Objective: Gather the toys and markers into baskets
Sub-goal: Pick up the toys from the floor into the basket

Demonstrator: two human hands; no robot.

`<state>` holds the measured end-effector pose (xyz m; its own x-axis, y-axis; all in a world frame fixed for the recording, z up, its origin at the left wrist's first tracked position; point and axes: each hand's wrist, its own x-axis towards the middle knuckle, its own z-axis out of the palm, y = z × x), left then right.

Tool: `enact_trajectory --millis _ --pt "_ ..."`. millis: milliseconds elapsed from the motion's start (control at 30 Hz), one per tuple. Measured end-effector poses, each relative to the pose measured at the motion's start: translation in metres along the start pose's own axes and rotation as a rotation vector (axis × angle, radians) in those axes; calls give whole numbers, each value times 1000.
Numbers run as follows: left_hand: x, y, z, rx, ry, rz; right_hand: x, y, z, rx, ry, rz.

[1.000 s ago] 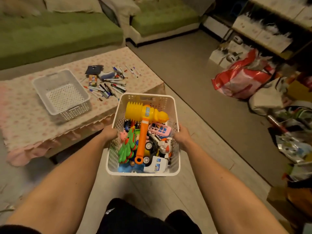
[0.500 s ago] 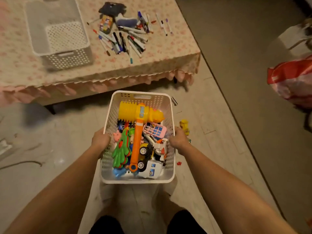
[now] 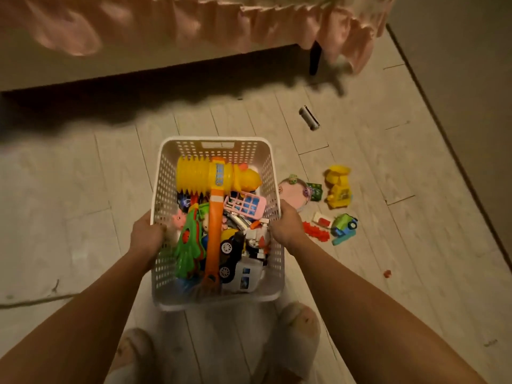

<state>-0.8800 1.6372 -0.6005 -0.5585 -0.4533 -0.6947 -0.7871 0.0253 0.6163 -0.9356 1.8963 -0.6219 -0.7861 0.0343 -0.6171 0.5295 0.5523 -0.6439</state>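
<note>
Gripping the white basket [image 3: 273,173] by its long sides: left hand [image 3: 145,236] curled over the left rim, right hand [image 3: 286,227] curled over the right rim. Low over the plank floor [image 3: 83,189], ahead of two slippers [image 3: 297,325]; contact with the floor not discernible. Inside, heaped: toy hammer [image 3: 219,176] on top, green toy [image 3: 189,245] at left, toy cars [image 3: 231,245] beneath.

Just right of the basket, loose on the floor: pink round toy [image 3: 292,191] partly hidden behind the right hand, yellow vehicle [image 3: 338,187], green truck [image 3: 343,224], red piece [image 3: 315,232]. Farther off, small grey cylinder [image 3: 309,117]. Along the top, pink frill [image 3: 194,20] and one dark leg [image 3: 315,58] of the surface.

Versus half a second earlier: view tipped downward, markers and second basket out of frame, more floor toys visible, same grip on both rims.
</note>
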Motion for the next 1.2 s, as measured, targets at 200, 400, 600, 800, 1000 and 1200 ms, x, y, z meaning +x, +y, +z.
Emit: enact_trajectory --millis 200,400,600,800,1000,1200 --pt "51 -17 32 8 -61 41 58 22 9 -89 40 -67" --pt "116 12 34 330 -184 -152 82 -3 -16 -189 -156 -52" --pt "165 107 2 600 -401 -66 114 -54 -80 -308 -447 147" --pt "190 107 15 644 -423 176 158 -22 -78 -707 -171 -88" --pt "181 36 40 156 -275 258 148 32 -6 -1111 -348 -378" --pt "183 51 14 274 -175 220 162 46 11 -1093 -345 -287"
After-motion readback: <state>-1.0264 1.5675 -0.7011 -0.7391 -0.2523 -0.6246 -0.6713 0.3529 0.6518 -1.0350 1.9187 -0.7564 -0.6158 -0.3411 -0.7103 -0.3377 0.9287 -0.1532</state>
